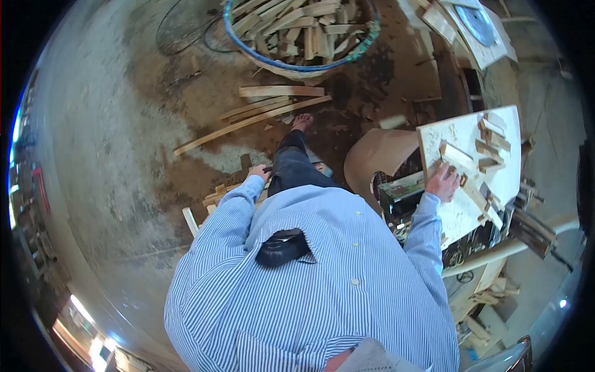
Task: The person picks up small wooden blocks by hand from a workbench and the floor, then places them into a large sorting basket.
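Note:
My right hand (442, 183) rests on a pale tabletop (437, 139) to my right, its fingers bent over the near end of a short wooden piece (457, 155). A longer wooden strip (476, 196) lies just beyond that hand, and several small wood blocks (491, 149) are on the same top. By my thigh, my left hand (260, 172) is closed around a small dark thing that I cannot make out. Wood pieces (214, 197) are stacked below and beside that hand, partly hidden by my sleeve.
A large blue-rimmed basket (297, 66) full of wood offcuts stands ahead. Loose wooden strips (254, 124) lie on the floor before my foot (302, 122). A green metal machine part (400, 195) and a curved brown panel (378, 155) adjoin the tabletop. A cable (162, 34) crosses the far-left floor.

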Motion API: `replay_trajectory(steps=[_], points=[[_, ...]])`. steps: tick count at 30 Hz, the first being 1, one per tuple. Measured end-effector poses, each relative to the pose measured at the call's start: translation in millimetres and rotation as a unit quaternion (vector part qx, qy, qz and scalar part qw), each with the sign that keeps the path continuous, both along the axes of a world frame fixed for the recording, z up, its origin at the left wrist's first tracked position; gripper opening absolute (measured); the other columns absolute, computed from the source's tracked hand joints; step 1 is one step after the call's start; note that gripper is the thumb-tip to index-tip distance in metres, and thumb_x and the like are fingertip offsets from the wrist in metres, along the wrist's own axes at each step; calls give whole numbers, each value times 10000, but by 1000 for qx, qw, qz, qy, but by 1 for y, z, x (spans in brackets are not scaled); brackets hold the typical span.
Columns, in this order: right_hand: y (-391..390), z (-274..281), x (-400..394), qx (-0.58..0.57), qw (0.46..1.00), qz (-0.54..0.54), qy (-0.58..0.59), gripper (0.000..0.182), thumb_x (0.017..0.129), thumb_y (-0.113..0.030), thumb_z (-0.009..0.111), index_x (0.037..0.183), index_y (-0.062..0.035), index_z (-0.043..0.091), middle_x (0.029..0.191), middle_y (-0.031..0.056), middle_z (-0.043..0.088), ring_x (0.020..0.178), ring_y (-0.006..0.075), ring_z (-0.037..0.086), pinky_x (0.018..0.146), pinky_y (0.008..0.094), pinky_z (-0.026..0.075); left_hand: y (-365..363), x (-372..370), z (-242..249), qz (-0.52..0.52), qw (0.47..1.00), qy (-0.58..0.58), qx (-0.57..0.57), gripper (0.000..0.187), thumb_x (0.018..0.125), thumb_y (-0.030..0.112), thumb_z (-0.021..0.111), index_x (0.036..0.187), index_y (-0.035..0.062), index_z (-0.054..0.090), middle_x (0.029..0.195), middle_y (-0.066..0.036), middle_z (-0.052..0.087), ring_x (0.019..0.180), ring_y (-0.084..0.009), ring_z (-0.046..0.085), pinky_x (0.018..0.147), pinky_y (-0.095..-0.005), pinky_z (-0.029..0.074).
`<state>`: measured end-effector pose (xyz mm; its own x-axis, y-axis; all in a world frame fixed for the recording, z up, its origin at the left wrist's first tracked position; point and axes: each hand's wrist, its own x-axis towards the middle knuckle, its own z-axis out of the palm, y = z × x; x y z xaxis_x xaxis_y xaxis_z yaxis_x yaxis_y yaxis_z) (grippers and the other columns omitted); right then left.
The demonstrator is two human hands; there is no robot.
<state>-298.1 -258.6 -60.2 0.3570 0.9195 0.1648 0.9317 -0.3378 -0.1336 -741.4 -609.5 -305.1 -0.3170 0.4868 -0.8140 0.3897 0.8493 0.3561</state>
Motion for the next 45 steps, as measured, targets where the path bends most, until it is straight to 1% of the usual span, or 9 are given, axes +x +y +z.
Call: replay_trajectory(steps=[11,13,15,16,27,33,36,39,45], points=[[-5,2,0,35,999,3,29,711,931,-632,461,1410,-109,510,1547,151,356,1445,307,284,1164,494,166,-9,-23,10,-116,992,43,-28,460,851,448,617,1176,123,640,1147,-182,675,1049,-395,635,883,-450,517],[-3,0,-3,27,1000,-1,-10,681,926,-612,487,1392,-117,530,1520,154,400,1418,323,336,1148,494,230,6,-27,18,-26,999,-13,-38,536,834,477,625,1193,80,639,1175,-195,666,1084,-397,623,919,-447,505],[3,-8,9,49,997,39,-44,614,922,-542,543,1330,-85,580,1409,198,516,1315,369,463,1086,480,362,14,-45,14,-32,999,21,8,610,814,472,655,1230,28,616,1192,-219,655,1113,-385,616,948,-435,496],[3,-8,6,68,996,56,-33,606,925,-518,557,1300,-43,596,1397,238,510,1302,382,469,1089,473,361,7,-54,-21,-38,996,68,38,625,743,509,718,1128,21,652,980,-170,714,920,-316,679,826,-388,527],[63,30,-125,-21,916,401,-10,566,926,-329,646,1390,-46,488,1483,180,431,1404,395,349,1136,516,262,152,-126,-2,49,999,-2,12,619,818,380,710,1324,51,569,1204,-190,662,1101,-303,645,961,-382,502],[77,17,-131,-138,901,398,-101,545,909,-376,617,1341,-51,544,1411,143,513,1379,389,377,1152,518,228,228,-177,-3,168,949,74,256,287,871,176,686,1120,39,648,970,-128,685,890,-259,689,810,-355,551],[78,15,-137,-138,904,384,-127,535,916,-411,597,1307,-47,574,1322,146,561,1355,397,386,1149,522,238,275,-205,15,108,935,142,307,218,892,130,667,1087,34,648,934,-113,666,794,-227,692,716,-315,558],[78,12,-139,-152,910,361,-134,526,915,-426,598,1283,-50,596,1301,146,571,1352,389,392,1145,523,246,318,-224,13,23,892,191,408,191,889,120,658,1065,47,643,923,-101,641,770,-235,680,697,-331,549],[80,10,-137,-147,912,357,-143,501,907,-424,605,1244,-54,620,1268,134,591,1326,393,423,1138,533,257,402,-242,-25,19,905,174,389,328,848,148,686,1155,59,608,1053,-124,612,901,-279,646,788,-352,537]])
